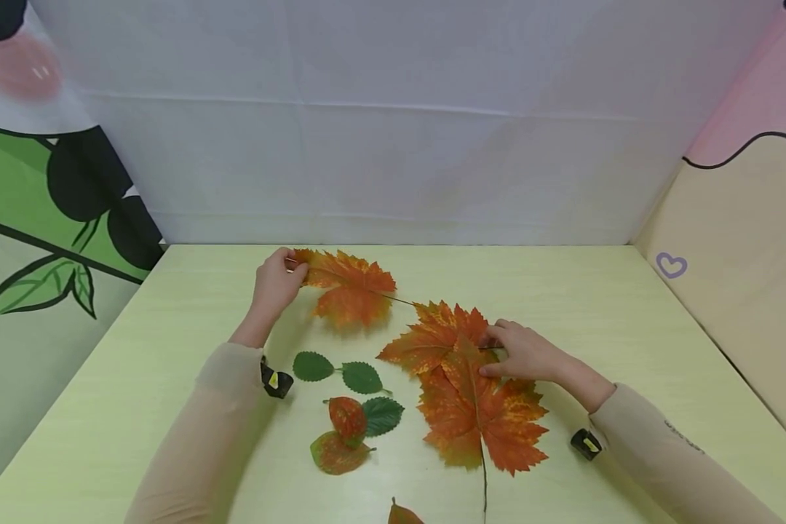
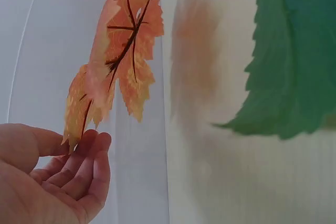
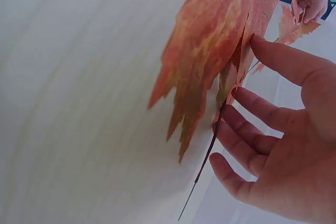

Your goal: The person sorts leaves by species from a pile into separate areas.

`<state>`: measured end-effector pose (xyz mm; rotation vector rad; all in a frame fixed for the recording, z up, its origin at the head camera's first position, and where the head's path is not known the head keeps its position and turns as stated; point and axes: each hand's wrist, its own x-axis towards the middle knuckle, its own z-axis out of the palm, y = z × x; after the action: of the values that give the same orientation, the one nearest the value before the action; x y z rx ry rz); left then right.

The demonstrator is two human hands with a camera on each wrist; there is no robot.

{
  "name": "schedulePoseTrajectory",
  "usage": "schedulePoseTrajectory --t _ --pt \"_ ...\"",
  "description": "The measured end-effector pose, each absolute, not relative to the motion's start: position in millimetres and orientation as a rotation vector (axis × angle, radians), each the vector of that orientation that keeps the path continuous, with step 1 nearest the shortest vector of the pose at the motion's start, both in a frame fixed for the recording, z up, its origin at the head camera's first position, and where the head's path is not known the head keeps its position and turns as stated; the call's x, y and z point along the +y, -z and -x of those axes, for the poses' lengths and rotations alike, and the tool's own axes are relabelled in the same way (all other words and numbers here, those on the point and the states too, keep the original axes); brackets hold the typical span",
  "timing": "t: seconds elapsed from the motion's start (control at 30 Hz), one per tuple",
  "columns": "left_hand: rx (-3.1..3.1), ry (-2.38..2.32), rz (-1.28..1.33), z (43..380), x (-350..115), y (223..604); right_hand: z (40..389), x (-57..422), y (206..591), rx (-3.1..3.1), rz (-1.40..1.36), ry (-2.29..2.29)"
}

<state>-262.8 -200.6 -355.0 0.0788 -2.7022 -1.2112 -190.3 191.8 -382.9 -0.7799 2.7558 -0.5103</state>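
Note:
At the far left of the table, my left hand (image 1: pixel 280 282) pinches the tip of an orange maple leaf (image 1: pixel 360 287) between thumb and fingers. This leaf hangs raised over the surface in the left wrist view, its dark-veined underside showing. Its thin stem runs towards a second orange maple leaf (image 1: pixel 426 338), which a third maple leaf (image 1: pixel 452 422) overlaps in front. My right hand (image 1: pixel 524 351) is at the right edge of these two leaves, its fingers spread and touching them. A dark stem (image 3: pixel 212 142) passes alongside those fingertips in the right wrist view.
Left of the maple leaves lie several small green leaves (image 1: pixel 362 378) and red-brown leaves (image 1: pixel 338 453). Another small brown leaf (image 1: pixel 402 515) shows at the near edge. A white wall (image 1: pixel 393 175) stands behind the table (image 1: pixel 563 284), with patterned panels at both sides.

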Motion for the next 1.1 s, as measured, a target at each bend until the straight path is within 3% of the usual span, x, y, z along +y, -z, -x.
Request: schedulePoseTrajectory --t 1.1 --pt "-2.761 1.183 -0.189 289 -257 308 188 186 381 2.787 0.761 0.427"
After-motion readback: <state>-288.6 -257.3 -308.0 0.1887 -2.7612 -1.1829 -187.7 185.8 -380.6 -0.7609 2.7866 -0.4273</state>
